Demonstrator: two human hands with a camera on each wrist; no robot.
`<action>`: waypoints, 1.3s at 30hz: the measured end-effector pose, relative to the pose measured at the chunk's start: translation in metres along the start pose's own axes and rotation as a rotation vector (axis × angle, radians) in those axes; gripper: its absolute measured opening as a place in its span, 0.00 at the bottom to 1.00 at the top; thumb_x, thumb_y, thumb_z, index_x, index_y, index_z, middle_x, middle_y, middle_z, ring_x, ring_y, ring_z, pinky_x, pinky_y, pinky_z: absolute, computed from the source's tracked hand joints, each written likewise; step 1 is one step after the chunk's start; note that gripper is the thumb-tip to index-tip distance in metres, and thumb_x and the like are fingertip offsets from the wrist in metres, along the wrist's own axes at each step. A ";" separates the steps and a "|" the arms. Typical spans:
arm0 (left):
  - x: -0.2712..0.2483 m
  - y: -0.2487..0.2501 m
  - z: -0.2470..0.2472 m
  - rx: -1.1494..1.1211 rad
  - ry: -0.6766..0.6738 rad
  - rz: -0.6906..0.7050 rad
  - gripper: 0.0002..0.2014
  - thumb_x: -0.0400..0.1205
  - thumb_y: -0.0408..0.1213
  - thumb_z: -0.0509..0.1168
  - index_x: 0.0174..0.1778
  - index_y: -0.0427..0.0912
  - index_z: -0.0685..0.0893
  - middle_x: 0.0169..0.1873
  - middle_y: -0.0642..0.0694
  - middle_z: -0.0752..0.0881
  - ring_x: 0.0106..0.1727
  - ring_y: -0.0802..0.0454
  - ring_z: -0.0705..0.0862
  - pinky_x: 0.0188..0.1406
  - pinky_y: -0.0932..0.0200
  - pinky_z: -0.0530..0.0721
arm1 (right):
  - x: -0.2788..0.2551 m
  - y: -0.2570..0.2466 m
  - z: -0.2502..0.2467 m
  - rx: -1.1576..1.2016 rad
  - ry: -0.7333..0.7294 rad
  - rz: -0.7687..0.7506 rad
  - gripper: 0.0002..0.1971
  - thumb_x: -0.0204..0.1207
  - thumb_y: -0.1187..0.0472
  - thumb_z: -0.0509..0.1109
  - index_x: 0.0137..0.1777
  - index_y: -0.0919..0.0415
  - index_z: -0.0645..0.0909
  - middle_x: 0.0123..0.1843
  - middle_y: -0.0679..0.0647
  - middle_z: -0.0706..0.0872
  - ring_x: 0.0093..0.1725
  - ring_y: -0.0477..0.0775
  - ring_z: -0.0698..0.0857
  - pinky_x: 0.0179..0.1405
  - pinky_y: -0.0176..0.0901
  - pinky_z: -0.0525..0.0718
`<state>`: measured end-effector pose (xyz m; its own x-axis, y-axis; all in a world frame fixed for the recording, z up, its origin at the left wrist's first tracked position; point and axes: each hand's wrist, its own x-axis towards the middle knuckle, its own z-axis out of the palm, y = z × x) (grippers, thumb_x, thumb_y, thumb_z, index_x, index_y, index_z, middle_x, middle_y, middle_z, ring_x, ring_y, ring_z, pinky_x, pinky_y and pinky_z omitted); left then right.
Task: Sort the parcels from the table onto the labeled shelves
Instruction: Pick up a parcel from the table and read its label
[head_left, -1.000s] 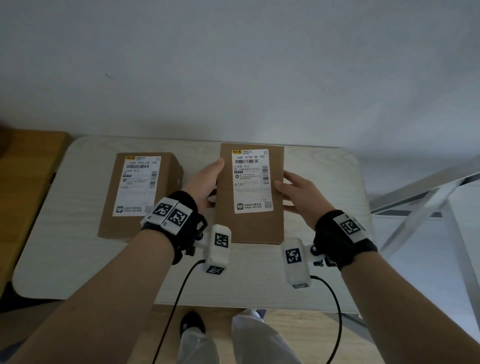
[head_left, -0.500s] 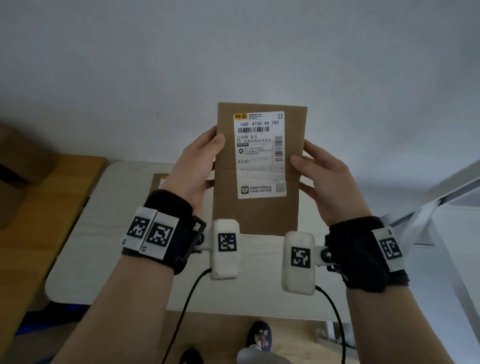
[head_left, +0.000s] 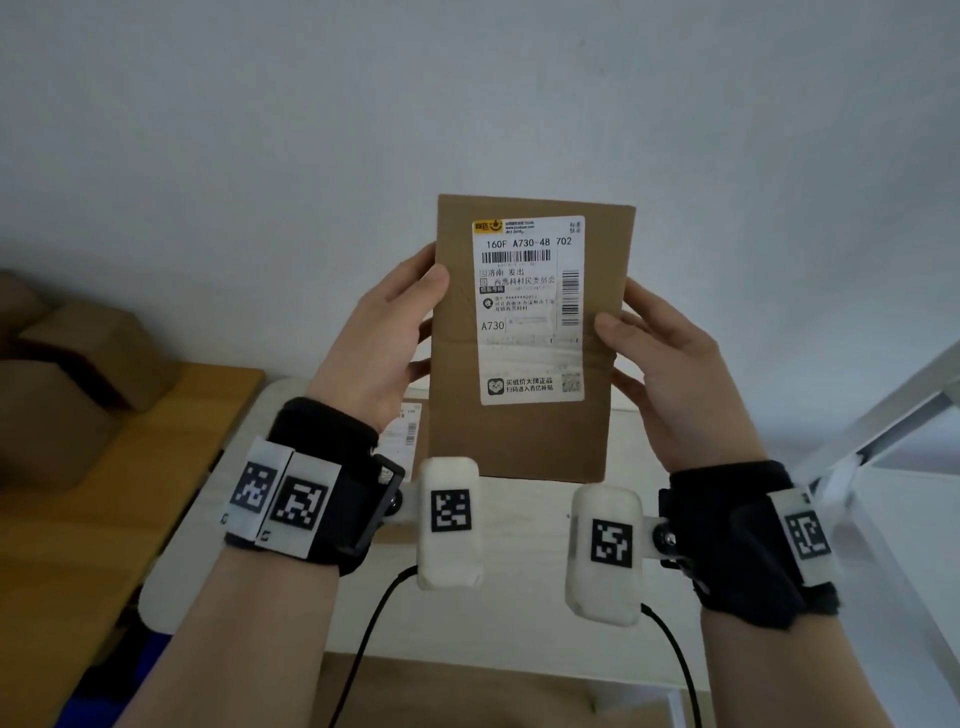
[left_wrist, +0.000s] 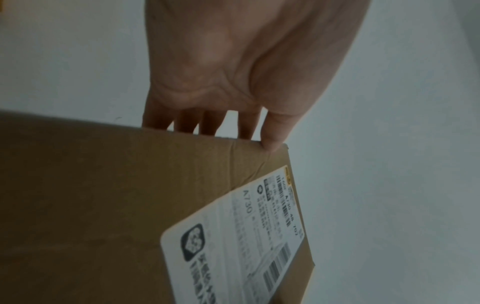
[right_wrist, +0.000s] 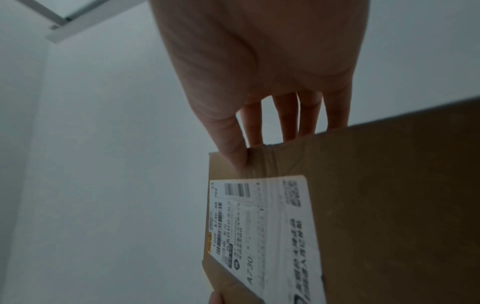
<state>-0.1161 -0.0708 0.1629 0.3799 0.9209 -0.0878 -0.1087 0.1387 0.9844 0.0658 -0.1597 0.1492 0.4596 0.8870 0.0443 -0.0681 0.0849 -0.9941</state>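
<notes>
— How's the grip?
— The left hand (head_left: 382, 332) and right hand (head_left: 670, 358) pinch the cardboard parcel (head_left: 524, 436) by its side edges, thumbs on its face, fingers behind. It's upright between them, above the worktop (head_left: 524, 623).
— Advice?
— Read the shipping label (head_left: 530, 312), "A730", before turning; keep both thumbs off the print. A second parcel (head_left: 405, 431) lies below the left hand.

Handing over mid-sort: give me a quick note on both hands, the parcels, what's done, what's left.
Left hand and right hand: each grips a side edge of the held parcel, thumbs in front, fingers behind.
Held parcel: upright above the table, label facing the camera, reads A730.
Second parcel: on the table, mostly hidden.
Done: pickup.
Left: shelve both; no shelf labels visible.
</notes>
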 end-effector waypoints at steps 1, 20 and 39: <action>-0.002 0.002 -0.001 -0.002 -0.002 0.008 0.18 0.89 0.44 0.56 0.74 0.58 0.79 0.53 0.59 0.89 0.53 0.56 0.85 0.48 0.57 0.81 | -0.002 -0.002 0.001 0.004 0.002 -0.006 0.23 0.79 0.66 0.68 0.73 0.50 0.79 0.50 0.44 0.93 0.47 0.38 0.90 0.49 0.36 0.82; -0.011 0.010 -0.012 -0.024 -0.008 0.034 0.18 0.89 0.43 0.57 0.74 0.59 0.79 0.44 0.63 0.90 0.50 0.59 0.85 0.44 0.58 0.80 | -0.011 -0.011 0.018 0.034 0.014 -0.010 0.21 0.79 0.67 0.67 0.71 0.50 0.81 0.49 0.44 0.93 0.45 0.38 0.89 0.50 0.37 0.81; -0.002 0.020 -0.024 0.039 -0.079 0.058 0.17 0.88 0.50 0.56 0.73 0.65 0.77 0.48 0.68 0.89 0.57 0.60 0.85 0.58 0.52 0.83 | -0.003 -0.022 0.028 -0.066 -0.042 -0.057 0.27 0.78 0.69 0.67 0.75 0.48 0.76 0.64 0.50 0.89 0.53 0.39 0.89 0.42 0.28 0.85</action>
<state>-0.1414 -0.0615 0.1791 0.4450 0.8953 -0.0200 -0.0967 0.0703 0.9928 0.0408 -0.1518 0.1742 0.4237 0.8998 0.1041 0.0160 0.1075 -0.9941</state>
